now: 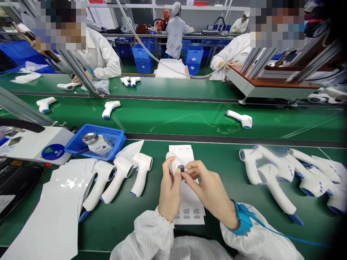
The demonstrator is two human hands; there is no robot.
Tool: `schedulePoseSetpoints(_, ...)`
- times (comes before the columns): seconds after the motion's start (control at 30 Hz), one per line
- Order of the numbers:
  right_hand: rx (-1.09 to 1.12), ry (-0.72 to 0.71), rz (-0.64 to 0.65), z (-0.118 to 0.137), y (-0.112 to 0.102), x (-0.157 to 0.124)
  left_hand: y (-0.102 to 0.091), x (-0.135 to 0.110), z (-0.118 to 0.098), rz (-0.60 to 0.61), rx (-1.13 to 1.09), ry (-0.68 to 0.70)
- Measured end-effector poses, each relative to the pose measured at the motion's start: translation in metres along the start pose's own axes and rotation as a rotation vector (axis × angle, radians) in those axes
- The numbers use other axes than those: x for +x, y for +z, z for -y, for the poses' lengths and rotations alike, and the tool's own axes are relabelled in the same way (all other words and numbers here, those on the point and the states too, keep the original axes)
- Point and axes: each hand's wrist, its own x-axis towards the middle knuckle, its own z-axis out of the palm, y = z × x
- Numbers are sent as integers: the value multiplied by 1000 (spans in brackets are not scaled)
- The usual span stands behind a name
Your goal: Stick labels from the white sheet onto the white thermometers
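Here, your left hand (pixel 169 191) wraps its fingers around a white thermometer gun (pixel 173 162) at centre frame, above the label sheet (pixel 189 211) on the green table (pixel 230 224). Your right hand (pixel 210 191) pinches narrowly at its front end. It looks light, stiff and smooth-shelled, so grip the body, not the sensor face. Three more guns (pixel 120 178) lie lower left. The heap (pixel 273 177) at right is blurred, at least four.
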Motion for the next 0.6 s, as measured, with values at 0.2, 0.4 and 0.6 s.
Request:
schedulePoseSetpoints(0.2, 519, 227, 251, -1, -6, 11, -4, 5, -4, 14, -120, -103)
schedulePoseSetpoints(0.4, 389, 78, 23, -11, -8, 26, -14, 9, -15, 175, -419, -297)
schedulePoseSetpoints(0.6, 221, -239, 99, -5, -2, 33, -19, 2, -13, 286, -239, -121)
